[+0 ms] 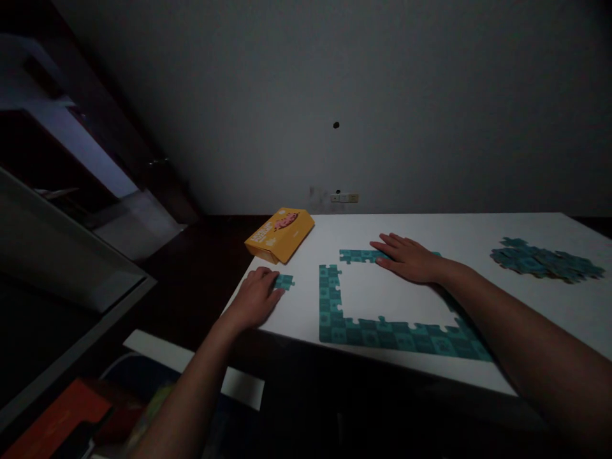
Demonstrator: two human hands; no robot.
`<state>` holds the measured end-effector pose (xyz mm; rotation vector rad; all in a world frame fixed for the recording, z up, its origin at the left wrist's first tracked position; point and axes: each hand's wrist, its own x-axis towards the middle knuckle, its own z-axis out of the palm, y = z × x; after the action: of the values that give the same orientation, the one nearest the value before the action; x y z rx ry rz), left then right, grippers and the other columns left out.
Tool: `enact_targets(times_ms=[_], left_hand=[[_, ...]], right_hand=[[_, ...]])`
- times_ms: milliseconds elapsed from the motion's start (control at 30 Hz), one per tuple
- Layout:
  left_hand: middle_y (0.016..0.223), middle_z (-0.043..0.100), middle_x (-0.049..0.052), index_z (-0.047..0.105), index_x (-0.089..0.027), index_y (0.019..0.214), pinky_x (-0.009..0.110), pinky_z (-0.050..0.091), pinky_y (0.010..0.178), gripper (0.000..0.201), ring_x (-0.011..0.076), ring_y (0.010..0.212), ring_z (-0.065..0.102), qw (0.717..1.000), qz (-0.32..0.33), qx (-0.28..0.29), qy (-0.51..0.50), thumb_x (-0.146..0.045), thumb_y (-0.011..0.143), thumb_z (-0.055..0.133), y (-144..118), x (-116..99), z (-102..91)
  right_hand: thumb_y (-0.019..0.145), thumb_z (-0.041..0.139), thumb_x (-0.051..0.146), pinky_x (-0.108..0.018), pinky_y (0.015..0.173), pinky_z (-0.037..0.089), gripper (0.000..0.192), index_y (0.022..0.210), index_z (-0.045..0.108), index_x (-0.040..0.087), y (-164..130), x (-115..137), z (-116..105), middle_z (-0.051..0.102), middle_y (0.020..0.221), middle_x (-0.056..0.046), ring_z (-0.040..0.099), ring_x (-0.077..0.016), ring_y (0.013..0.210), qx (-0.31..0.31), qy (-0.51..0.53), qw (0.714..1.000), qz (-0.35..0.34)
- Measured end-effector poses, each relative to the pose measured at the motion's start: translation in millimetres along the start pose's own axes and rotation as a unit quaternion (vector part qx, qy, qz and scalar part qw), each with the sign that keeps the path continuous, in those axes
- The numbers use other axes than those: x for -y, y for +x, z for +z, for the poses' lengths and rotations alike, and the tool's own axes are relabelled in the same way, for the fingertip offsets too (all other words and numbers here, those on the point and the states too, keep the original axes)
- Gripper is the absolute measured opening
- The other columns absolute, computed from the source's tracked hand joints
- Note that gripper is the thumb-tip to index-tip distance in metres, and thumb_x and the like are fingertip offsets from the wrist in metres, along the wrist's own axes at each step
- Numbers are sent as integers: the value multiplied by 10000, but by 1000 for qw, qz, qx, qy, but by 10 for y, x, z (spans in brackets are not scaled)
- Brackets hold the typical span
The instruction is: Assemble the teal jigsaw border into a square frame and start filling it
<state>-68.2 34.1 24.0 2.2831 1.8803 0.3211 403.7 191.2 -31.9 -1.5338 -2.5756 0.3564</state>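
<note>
The left hand [255,298] rests with fingers together, fingertips touching the loose teal puzzle piece [285,281], which lies just left of the puzzle frame [329,306]; the right hand [411,258] lies flat, fingers slightly apart, on the frame's far edge.

teal checkered puzzle frame [382,331], yellow box [280,234], white table [478,229].

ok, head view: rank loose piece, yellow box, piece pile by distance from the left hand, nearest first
1. loose piece: touching the left hand at its fingertips.
2. yellow box: just beyond, at the table's left corner.
3. piece pile: far right of the table, past the right hand.
</note>
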Motion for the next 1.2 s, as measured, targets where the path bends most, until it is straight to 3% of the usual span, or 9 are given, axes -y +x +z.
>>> enact_targets(times_ms=[200, 300, 433, 667, 767, 867, 1000, 1100, 1200], left_hand=[[1272, 756, 130, 746, -225, 1150, 500, 598, 1116, 248, 321, 1184, 713, 993, 0, 12, -114, -393, 969, 769, 127, -67, 25], [1253, 788, 118, 730, -237, 1226, 468, 623, 1013, 290, 290, 1059, 732, 988, -7, 19, -156, -372, 969, 752, 161, -187, 10], [1427, 777, 152, 731, -263, 1428, 516, 581, 1164, 500, 334, 1274, 738, 987, 41, 57, -144, -382, 942, 752, 303, -284, -58], [1254, 789, 131, 767, -236, 1194, 465, 618, 1042, 379, 311, 1126, 741, 981, 55, 161, -89, -437, 873, 783, 568, -278, -294], [1136, 814, 103, 752, -241, 1070, 434, 626, 977, 254, 282, 1052, 741, 980, 44, 141, -137, -460, 942, 757, 734, -289, -321], [1021, 801, 90, 729, -220, 1009, 394, 629, 874, 248, 243, 929, 736, 971, 33, 70, -225, -459, 963, 773, 1013, -393, -184], [939, 809, 91, 804, -169, 1137, 374, 624, 799, 429, 232, 834, 755, 936, 13, 19, -350, -499, 886, 914, 1424, -628, 166], [905, 819, 115, 853, -146, 1029, 370, 598, 755, 498, 258, 830, 757, 930, 10, -9, -368, -585, 818, 958, 1626, -733, 358], [967, 856, 123, 892, -157, 1006, 390, 606, 818, 460, 283, 902, 774, 936, 33, -2, -350, -562, 795, 950, 1705, -720, 414]], right_hand=[[1104, 332, 859, -601, 1490, 227, 897, 1820, 519, 351, -12, -87, -83, 338, 1951, -75, 249, -383, 1825, 17, 35, 999, 3], [1088, 395, 877, -600, 1493, 221, 897, 1800, 552, 356, -31, -87, -113, 392, 1932, -63, 271, -392, 1819, 13, 57, 998, -7], [1074, 474, 874, -610, 1496, 207, 915, 1792, 573, 315, -36, -53, -142, 421, 1914, -100, 274, -417, 1815, 9, 79, 997, -11], [1041, 656, 821, -575, 1490, 237, 857, 1697, 692, 270, -104, -19, -275, 481, 1884, -132, 347, -428, 1790, 17, 146, 989, -17], [996, 808, 693, -587, 1483, 257, 765, 1637, 752, 279, -148, -21, -335, 511, 1864, -131, 385, -438, 1772, 19, 163, 986, -36], [974, 870, 587, -586, 1481, 266, 719, 1624, 763, 297, -164, -22, -361, 510, 1865, -110, 389, -428, 1772, 18, 161, 986, -48], [992, 840, 591, -602, 1478, 281, 720, 1643, 748, 297, -161, -13, -358, 495, 1873, -106, 385, -428, 1775, 18, 148, 987, -56], [1005, 799, 650, -601, 1478, 285, 773, 1681, 715, 285, -160, -12, -353, 469, 1890, -105, 365, -438, 1782, 22, 133, 989, -59], [1000, 784, 690, -613, 1477, 290, 797, 1687, 712, 292, -157, -28, -348, 473, 1888, -97, 368, -450, 1778, 20, 132, 989, -66]])
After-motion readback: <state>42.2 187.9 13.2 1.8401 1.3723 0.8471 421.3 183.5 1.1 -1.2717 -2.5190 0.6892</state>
